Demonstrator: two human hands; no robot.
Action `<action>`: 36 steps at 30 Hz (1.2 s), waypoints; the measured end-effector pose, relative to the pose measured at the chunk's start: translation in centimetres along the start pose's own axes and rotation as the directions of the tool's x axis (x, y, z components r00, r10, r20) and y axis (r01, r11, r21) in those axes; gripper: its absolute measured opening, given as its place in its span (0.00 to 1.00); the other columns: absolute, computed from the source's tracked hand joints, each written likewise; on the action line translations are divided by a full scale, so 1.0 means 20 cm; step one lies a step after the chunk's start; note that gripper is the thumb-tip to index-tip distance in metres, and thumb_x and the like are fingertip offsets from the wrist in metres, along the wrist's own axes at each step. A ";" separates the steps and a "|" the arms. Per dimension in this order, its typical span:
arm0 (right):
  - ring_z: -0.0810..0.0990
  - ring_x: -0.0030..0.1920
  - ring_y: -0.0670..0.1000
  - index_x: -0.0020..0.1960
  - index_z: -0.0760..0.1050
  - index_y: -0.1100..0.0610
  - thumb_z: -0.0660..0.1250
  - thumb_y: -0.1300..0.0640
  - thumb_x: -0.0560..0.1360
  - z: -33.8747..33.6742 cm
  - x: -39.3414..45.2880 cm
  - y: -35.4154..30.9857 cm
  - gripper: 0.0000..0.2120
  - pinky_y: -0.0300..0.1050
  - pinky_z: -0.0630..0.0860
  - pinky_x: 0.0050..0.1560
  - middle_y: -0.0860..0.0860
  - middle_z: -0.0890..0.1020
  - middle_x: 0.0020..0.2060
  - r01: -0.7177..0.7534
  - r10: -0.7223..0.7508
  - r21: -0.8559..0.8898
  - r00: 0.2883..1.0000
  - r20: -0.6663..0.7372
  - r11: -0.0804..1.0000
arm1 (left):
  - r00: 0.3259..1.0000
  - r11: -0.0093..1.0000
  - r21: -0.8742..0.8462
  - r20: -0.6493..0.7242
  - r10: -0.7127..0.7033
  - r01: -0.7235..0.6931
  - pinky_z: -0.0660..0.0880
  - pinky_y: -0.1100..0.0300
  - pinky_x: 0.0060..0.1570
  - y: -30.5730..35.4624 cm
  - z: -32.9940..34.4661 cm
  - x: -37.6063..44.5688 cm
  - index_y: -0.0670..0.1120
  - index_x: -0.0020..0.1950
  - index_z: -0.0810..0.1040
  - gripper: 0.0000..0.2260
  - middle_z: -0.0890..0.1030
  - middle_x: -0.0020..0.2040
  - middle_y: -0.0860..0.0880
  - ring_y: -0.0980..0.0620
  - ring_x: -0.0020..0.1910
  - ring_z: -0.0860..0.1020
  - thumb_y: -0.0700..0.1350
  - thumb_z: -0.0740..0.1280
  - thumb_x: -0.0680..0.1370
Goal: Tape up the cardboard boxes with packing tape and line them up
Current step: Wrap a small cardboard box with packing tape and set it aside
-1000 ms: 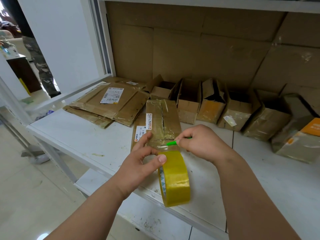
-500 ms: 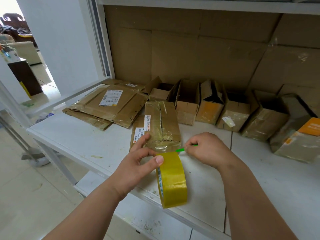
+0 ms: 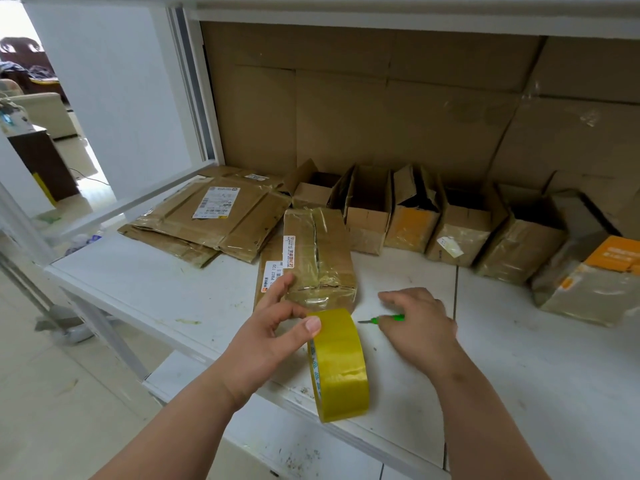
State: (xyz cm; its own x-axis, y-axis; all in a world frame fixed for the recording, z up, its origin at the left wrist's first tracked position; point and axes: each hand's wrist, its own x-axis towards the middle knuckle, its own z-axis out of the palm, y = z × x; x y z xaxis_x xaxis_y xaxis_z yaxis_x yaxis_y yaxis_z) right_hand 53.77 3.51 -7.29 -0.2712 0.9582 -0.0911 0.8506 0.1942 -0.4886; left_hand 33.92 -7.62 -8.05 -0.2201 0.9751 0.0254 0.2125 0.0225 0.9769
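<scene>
Both forearms are showing bare right up to the frame's lower edge, no sleeves reaching them. The left hand point(image 3: 273, 336) and right hand point(image 3: 417, 325) are wearing nothing: no gloves, rings or watch showing.

Left hand point(image 3: 273, 336) holds the tape roll point(image 3: 337, 365) beside the taped box point(image 3: 318, 258); right hand point(image 3: 419, 327) grips a green cutter point(image 3: 384, 319).

Both bare forearms reach forward from the lower edge of the view, converging toward the middle. The left hand point(image 3: 273, 327) is turned thumb-up, fingers curved, its thumb lying across the top of the tape roll point(image 3: 337, 365) it holds. The right hand point(image 3: 415, 323) is palm-down, knuckles up, fingers curled round a green cutter point(image 3: 384, 319) whose tip points left.
</scene>
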 end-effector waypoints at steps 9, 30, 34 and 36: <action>0.80 0.40 0.51 0.42 0.84 0.58 0.71 0.52 0.75 0.11 0.01 -0.24 0.09 0.45 0.74 0.46 0.52 0.84 0.36 -0.305 0.073 0.746 0.942 0.327 0.591 | 1.000 0.999 0.035 0.020 0.023 -0.023 0.61 0.56 0.72 -0.02 -0.01 0.01 0.57 0.48 0.84 0.23 0.60 0.72 0.73 0.73 0.71 0.58 0.70 0.69 0.63; 0.77 0.37 0.49 0.32 0.79 0.53 0.71 0.60 0.73 0.13 0.01 -0.21 0.12 0.49 0.70 0.49 0.49 0.80 0.30 -0.160 -0.016 0.802 0.978 0.207 0.575 | 0.989 0.663 0.743 -0.005 0.150 -0.097 0.74 0.51 0.59 0.00 -0.05 0.40 0.53 0.62 0.78 0.21 0.70 0.60 0.53 0.47 0.59 0.73 0.58 0.75 0.71; 0.77 0.37 0.47 0.35 0.79 0.55 0.70 0.62 0.75 0.09 -0.02 -0.16 0.10 0.46 0.70 0.48 0.50 0.81 0.32 -0.119 -0.056 0.840 0.983 0.174 0.529 | 0.967 0.679 0.715 -0.019 0.256 -0.166 0.76 0.52 0.53 -0.05 -0.05 0.40 0.50 0.58 0.81 0.20 0.71 0.57 0.54 0.48 0.54 0.76 0.55 0.77 0.70; 0.78 0.38 0.47 0.36 0.79 0.55 0.69 0.62 0.75 0.08 -0.04 -0.14 0.10 0.45 0.70 0.48 0.51 0.82 0.34 -0.107 -0.058 0.849 0.986 0.159 0.517 | 0.947 0.645 0.738 -0.025 0.319 -0.198 0.77 0.51 0.49 -0.07 -0.04 0.41 0.49 0.56 0.82 0.19 0.74 0.56 0.51 0.46 0.51 0.77 0.54 0.78 0.69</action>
State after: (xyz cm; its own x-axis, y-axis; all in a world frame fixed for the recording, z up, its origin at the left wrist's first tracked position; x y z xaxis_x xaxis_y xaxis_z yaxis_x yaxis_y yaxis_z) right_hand 50.86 1.95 -7.24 -0.3881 0.8997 -0.1999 0.0865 -0.1804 -0.9798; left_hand 31.09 0.11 -8.97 -0.1648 0.9255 0.3410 0.8831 -0.0156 0.4690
